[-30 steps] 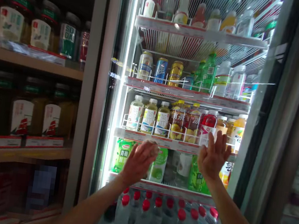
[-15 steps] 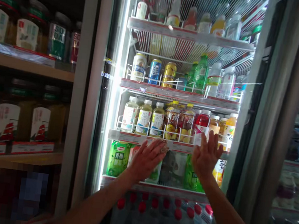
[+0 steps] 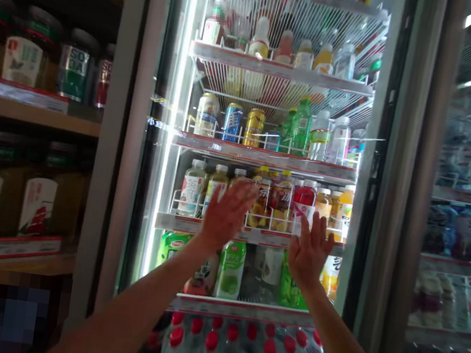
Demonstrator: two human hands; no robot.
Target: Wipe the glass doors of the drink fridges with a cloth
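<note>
Head view: we face a tall, lit fridge [image 3: 401, 221] whose shelves hold upright drinks. Our left hand [image 3: 228, 210] is open, fingers stretched and close together, slightly blurred, in front of the tea bottles [image 3: 191, 188], partly hiding their row. These have white caps and yellowish-green contents. Our right hand [image 3: 310, 250] has its fingers spread, just below and beside the red bottle [image 3: 306, 196], which stands on the third rack's right half with red liquid above a pale label. We see nothing gripped in either hand; whether either touches anything, we cannot tell. Between the hands stand yellow-capped bottles [image 3: 283, 197] of dark amber drink; right of the red one, an orange bottle [image 3: 345, 208]. Above them we see cans [image 3: 232, 123] and a green bottle [image 3: 301, 126]; below, a green-labelled container [image 3: 231, 268], then clear bottles with red caps [image 3: 210, 350].
</note>
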